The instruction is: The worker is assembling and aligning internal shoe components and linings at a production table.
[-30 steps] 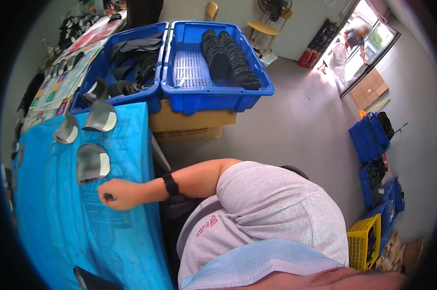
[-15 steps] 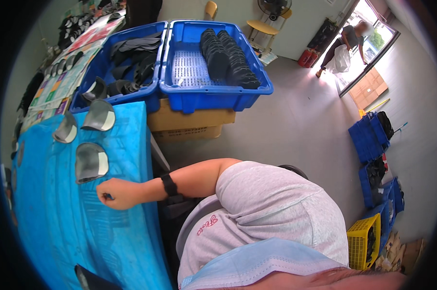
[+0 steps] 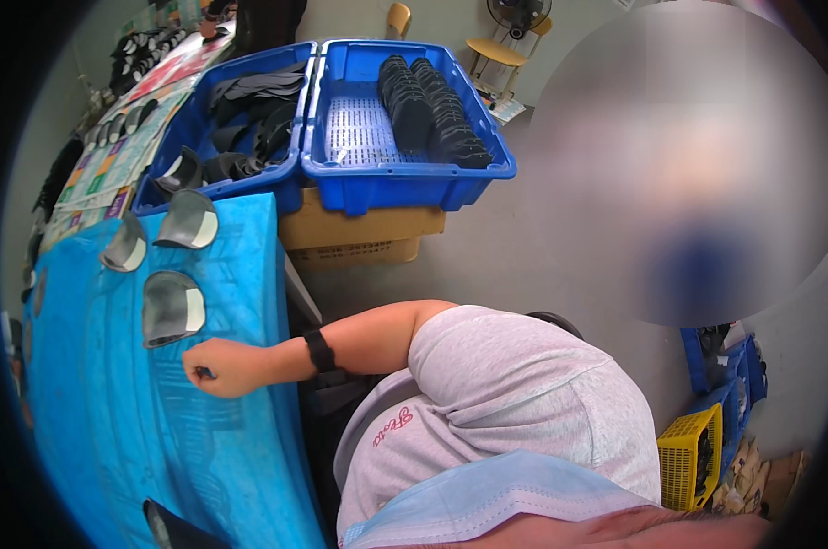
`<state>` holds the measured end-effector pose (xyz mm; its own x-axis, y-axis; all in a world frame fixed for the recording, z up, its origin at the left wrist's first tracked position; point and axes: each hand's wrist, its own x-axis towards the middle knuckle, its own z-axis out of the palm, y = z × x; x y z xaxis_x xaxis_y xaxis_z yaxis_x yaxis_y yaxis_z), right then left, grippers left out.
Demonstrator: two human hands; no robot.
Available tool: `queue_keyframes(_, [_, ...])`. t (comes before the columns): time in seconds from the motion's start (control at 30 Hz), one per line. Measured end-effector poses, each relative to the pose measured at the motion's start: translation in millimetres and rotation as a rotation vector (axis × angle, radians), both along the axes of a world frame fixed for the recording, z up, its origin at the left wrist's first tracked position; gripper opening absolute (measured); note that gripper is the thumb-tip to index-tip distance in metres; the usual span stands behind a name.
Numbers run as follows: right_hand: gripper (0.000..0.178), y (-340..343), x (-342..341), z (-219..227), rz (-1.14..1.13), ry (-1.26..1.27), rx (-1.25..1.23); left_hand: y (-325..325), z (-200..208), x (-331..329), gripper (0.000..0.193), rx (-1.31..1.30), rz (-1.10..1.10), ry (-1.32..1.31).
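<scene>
My right hand (image 3: 220, 368) rests closed on the blue-covered table (image 3: 94, 403), a black band around its wrist. A small dark spot shows inside the curled fingers; I cannot make out what it is. Just beyond the knuckles lies a curved dark-grey piece (image 3: 172, 309) with a white strip along one edge, apart from the hand. Two similar pieces, one (image 3: 188, 220) nearer the bins and one (image 3: 124, 244) to its left, lie farther back. Part of another dark piece (image 3: 178, 529) shows at the lower edge. My left hand is out of view.
A blue bin (image 3: 354, 188) holds stacked black pieces in two rows; the blue bin (image 3: 149, 197) beside it holds loose ones. Cardboard boxes (image 3: 359, 224) stand underneath. A yellow crate (image 3: 679, 457) is at lower right. A large blurred patch hides the upper right.
A blurred patch now covers the doorway area where a person with a white bag was visible. What looks like a hand appears at the far table, top left. My right hand keeps its place.
</scene>
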<state>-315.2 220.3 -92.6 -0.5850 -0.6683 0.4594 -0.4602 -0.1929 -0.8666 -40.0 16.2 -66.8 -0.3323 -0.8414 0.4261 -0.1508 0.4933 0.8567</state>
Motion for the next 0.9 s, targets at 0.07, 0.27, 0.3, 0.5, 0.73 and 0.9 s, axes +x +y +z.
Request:
queue_keyframes(0.07, [0.005,-0.8,0.1,-0.8,-0.002,0.002,0.000,1.5,2.8,-0.3,0.024,0.007,-0.002,-0.011])
queue_keyframes(0.27, [0.005,-0.4,1.9,0.0,0.000,-0.002,-0.014,-0.9,4.2,4.6,0.024,-0.013,-0.049,-0.022])
queue_keyframes(0.3, [0.005,-0.2,2.0,-0.1,0.001,0.000,-0.010,-1.3,4.8,5.2,0.024,-0.063,-0.037,-0.058])
queue_keyframes(0.5, [0.004,5.7,-3.8,-0.5,0.025,-0.081,0.001,7.9,6.8,0.2,0.022,-0.018,-0.074,0.034])
queue_keyframes(0.73, [0.009,-12.4,-1.1,24.5,0.213,-0.038,0.128,-18.7,-6.7,35.5,0.016,-0.029,-0.143,0.160])
queue_keyframes(0.9, [0.015,-61.7,36.7,83.6,0.370,0.270,-0.041,-5.4,-14.7,30.0,0.036,0.271,-0.512,0.421])
